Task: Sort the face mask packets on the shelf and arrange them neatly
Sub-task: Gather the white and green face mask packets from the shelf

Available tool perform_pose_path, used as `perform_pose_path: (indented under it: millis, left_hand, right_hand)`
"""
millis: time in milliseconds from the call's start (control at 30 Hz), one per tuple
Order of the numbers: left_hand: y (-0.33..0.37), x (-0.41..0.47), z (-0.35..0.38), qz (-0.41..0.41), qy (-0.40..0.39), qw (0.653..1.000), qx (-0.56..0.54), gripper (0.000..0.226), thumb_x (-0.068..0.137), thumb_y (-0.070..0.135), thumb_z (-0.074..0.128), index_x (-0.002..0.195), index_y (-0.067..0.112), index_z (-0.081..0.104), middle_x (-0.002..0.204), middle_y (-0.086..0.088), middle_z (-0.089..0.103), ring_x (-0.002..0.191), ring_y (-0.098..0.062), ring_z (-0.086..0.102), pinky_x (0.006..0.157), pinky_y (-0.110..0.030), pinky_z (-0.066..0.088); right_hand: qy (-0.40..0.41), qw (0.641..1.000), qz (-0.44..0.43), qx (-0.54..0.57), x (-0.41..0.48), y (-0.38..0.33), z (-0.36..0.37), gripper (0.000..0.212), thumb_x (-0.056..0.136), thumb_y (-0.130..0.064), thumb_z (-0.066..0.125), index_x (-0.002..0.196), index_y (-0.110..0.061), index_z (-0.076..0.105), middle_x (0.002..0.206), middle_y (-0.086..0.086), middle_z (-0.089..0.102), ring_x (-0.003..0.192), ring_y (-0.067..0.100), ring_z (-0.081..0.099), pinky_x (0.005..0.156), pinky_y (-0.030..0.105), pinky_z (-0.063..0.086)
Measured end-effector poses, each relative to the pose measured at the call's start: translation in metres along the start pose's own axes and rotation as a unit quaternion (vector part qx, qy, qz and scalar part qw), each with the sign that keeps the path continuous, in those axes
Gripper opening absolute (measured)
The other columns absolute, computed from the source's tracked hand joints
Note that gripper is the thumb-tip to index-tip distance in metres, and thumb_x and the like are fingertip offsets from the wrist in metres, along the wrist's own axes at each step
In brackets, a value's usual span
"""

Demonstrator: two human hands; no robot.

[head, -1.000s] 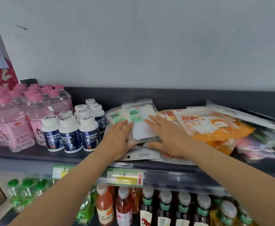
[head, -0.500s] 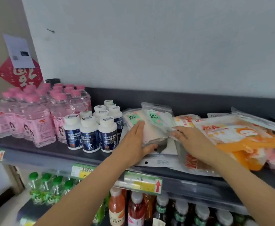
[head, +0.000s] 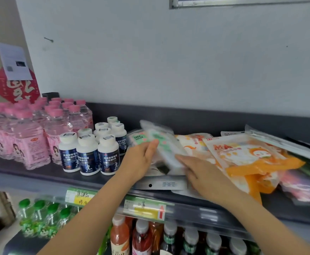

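A clear face mask packet with a green label (head: 164, 144) is tilted up, gripped between my left hand (head: 141, 161) on its left edge and my right hand (head: 203, 173) at its lower right corner. Behind it a second green-label packet (head: 137, 138) leans by the bottles. Flat white packets (head: 161, 184) lie under my hands at the shelf front. To the right an orange cartoon packet (head: 242, 153) tops a messy pile, with another orange-print packet (head: 192, 142) behind and pink packets (head: 301, 184) at the far right.
White-capped dark blue supplement bottles (head: 90, 153) stand just left of my left hand, with pink-capped water bottles (head: 31, 137) further left. The dark shelf (head: 40, 177) carries price tags on its front rail. Drink bottles (head: 141, 236) fill the shelf below.
Both hands went from lying flat on the packets to gripping the green-label packet and tilting it up. The view has shifted right and up.
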State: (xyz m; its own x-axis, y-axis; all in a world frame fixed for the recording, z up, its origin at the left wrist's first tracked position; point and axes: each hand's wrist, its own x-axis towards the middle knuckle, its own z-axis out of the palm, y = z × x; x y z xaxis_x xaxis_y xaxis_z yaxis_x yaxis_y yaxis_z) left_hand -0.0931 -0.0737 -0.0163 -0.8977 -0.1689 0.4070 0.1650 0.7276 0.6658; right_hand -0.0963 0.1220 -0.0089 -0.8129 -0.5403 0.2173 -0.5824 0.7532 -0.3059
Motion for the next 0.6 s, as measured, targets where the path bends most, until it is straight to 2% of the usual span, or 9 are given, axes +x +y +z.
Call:
perform_pose_path:
  millis: [33, 100, 167, 200, 267, 333, 400, 500, 600]
  left_hand:
    - [0.005, 0.002, 0.000, -0.022, 0.006, 0.999, -0.046, 0.057, 0.091, 0.060, 0.028, 0.068, 0.014, 0.053, 0.070, -0.001, 0.058, 0.070, -0.017, 0.054, 0.069, -0.027, 0.044]
    - [0.010, 0.003, 0.002, -0.072, -0.015, 0.985, -0.157, 0.046, 0.090, 0.053, 0.049, 0.098, 0.010, 0.063, 0.092, 0.002, 0.068, 0.086, -0.010, 0.064, 0.082, -0.030, 0.052]
    - [0.016, -0.003, 0.001, -0.107, -0.017, 0.969, -0.220, 0.040, 0.087, 0.023, 0.065, 0.123, 0.010, 0.054, 0.102, 0.001, 0.070, 0.090, -0.009, 0.067, 0.079, -0.027, 0.056]
    - [0.016, -0.006, -0.002, -0.107, 0.000, 0.968, -0.228, 0.040, 0.087, 0.012, 0.065, 0.124, 0.011, 0.052, 0.102, 0.000, 0.070, 0.086, -0.007, 0.067, 0.074, -0.024, 0.056]
    - [0.023, -0.010, -0.014, -0.079, 0.073, 0.966, -0.235, 0.033, 0.088, 0.005, 0.061, 0.117, 0.020, 0.054, 0.098, 0.004, 0.069, 0.078, 0.000, 0.064, 0.067, -0.021, 0.056]
    - [0.030, -0.013, -0.030, -0.025, 0.173, 0.958, -0.225, 0.030, 0.090, 0.006, 0.059, 0.113, 0.026, 0.054, 0.094, 0.012, 0.066, 0.071, 0.005, 0.061, 0.067, -0.023, 0.056]
    - [0.037, -0.016, -0.047, 0.030, 0.270, 0.940, -0.207, 0.028, 0.091, 0.008, 0.058, 0.112, 0.026, 0.052, 0.093, 0.019, 0.062, 0.071, 0.011, 0.060, 0.067, -0.018, 0.055]
    - [0.045, -0.026, -0.063, 0.090, 0.345, 0.916, -0.184, 0.025, 0.095, 0.010, 0.053, 0.115, 0.024, 0.046, 0.094, 0.023, 0.057, 0.080, 0.017, 0.057, 0.068, -0.005, 0.047]
    - [0.042, -0.030, -0.068, 0.100, 0.359, 0.915, -0.154, 0.027, 0.096, 0.012, 0.052, 0.121, 0.021, 0.049, 0.095, 0.025, 0.057, 0.085, 0.014, 0.058, 0.074, -0.006, 0.046]
  right_hand:
    - [-0.035, 0.999, -0.020, -0.016, 0.002, -0.002, 0.005, 0.054, 0.099, -0.031, 0.040, 0.148, -0.034, 0.019, 0.155, -0.010, 0.022, 0.136, 0.014, 0.033, 0.108, 0.026, 0.029]
    - [-0.080, 0.996, -0.042, -0.006, 0.003, -0.004, 0.011, 0.071, 0.093, -0.042, 0.050, 0.149, -0.035, 0.007, 0.157, -0.016, 0.000, 0.143, 0.011, 0.016, 0.114, 0.027, 0.021]
    - [-0.103, 0.992, -0.052, 0.044, 0.003, -0.002, 0.010, 0.080, 0.088, -0.044, 0.058, 0.149, -0.037, 0.007, 0.155, -0.021, -0.005, 0.143, 0.004, 0.009, 0.114, 0.023, 0.017]
    - [-0.106, 0.990, -0.055, 0.075, 0.003, -0.001, 0.006, 0.079, 0.087, -0.042, 0.061, 0.149, -0.037, 0.011, 0.154, -0.023, -0.002, 0.141, 0.000, 0.009, 0.111, 0.018, 0.016]
    - [-0.087, 0.985, -0.057, 0.137, 0.003, -0.003, -0.006, 0.073, 0.085, -0.037, 0.064, 0.145, -0.039, 0.023, 0.153, -0.024, 0.010, 0.131, -0.009, 0.015, 0.105, 0.012, 0.016]
    - [-0.033, 0.985, -0.040, 0.164, 0.008, -0.005, -0.014, 0.067, 0.085, -0.037, 0.064, 0.141, -0.040, 0.028, 0.150, -0.022, 0.021, 0.123, -0.008, 0.022, 0.102, 0.015, 0.021]
    - [0.015, 0.989, -0.036, 0.146, 0.017, -0.009, -0.014, 0.069, 0.084, -0.038, 0.065, 0.143, -0.037, 0.029, 0.151, -0.017, 0.024, 0.129, -0.002, 0.027, 0.101, 0.018, 0.021]
    - [0.027, 0.994, -0.056, 0.091, 0.036, -0.018, -0.003, 0.084, 0.081, -0.044, 0.067, 0.148, -0.025, 0.021, 0.157, -0.007, 0.015, 0.141, 0.010, 0.016, 0.111, 0.024, 0.017]
    - [-0.019, 0.998, -0.058, 0.017, 0.056, -0.026, 0.012, 0.093, 0.081, -0.053, 0.063, 0.150, -0.022, 0.011, 0.159, 0.000, 0.000, 0.145, 0.019, 0.003, 0.117, 0.034, 0.010]
